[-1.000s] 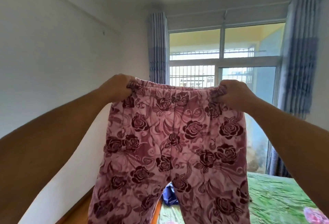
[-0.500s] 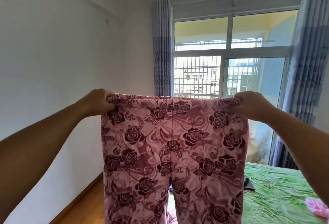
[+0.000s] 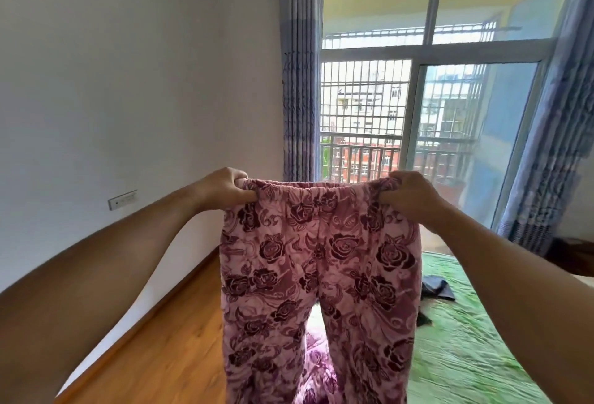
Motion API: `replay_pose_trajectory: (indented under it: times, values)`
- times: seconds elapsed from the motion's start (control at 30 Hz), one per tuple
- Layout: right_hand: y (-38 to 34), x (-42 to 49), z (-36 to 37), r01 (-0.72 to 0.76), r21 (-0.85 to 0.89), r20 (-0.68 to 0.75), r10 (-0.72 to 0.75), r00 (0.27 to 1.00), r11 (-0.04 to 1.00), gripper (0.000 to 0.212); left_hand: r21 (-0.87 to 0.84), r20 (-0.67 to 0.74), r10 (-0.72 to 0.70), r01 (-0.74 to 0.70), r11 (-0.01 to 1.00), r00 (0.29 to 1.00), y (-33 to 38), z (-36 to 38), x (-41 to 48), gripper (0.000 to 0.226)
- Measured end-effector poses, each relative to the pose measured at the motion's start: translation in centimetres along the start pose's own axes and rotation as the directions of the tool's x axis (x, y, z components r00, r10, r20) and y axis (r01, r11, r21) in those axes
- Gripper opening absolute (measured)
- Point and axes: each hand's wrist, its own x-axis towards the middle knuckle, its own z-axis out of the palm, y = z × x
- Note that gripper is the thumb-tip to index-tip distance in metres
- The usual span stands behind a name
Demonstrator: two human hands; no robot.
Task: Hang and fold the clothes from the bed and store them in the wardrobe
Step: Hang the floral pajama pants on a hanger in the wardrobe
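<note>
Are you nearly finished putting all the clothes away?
Not nearly. Nothing shows as put away, and the wardrobe is out of view. Right now the left hand and right hand hold the pink rose trousers up by the waistband, unfolded. Left to do: fold these, then the dark garment on the green bed and the pink flowery cloth below the trousers.

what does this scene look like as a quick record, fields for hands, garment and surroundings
garment: pink floral trousers, held up spread, legs hanging down
left hand: grips the left end of the waistband
right hand: grips the waistband's right end
bed: green cover, dark garment lying on it
floor: wooden, left of the bed
background: barred window between blue curtains
</note>
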Motion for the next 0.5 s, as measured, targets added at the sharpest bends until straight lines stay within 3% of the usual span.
replay_pose_trajectory:
  times: [0.13,0.23,0.5]
  values:
    - [0.0,-0.2,0.6,-0.022,0.114,0.073,0.014,0.997,0.993,0.009,-0.03,-0.037,-0.068,0.067,0.997,0.997,1.2,1.3,-2.6,0.034]
    - [-0.4,-1.0,1.1,0.001,0.225,0.154,-0.037,0.987,0.974,0.017,-0.065,-0.142,-0.179,0.171,0.983,0.974,2.6,2.3,-5.6,0.038]
    - [-5.5,-4.6,3.8,0.074,0.442,0.332,-0.24,0.912,0.894,0.025,-0.054,-0.413,-0.399,0.415,0.908,0.819,6.2,2.4,-16.7,0.034]
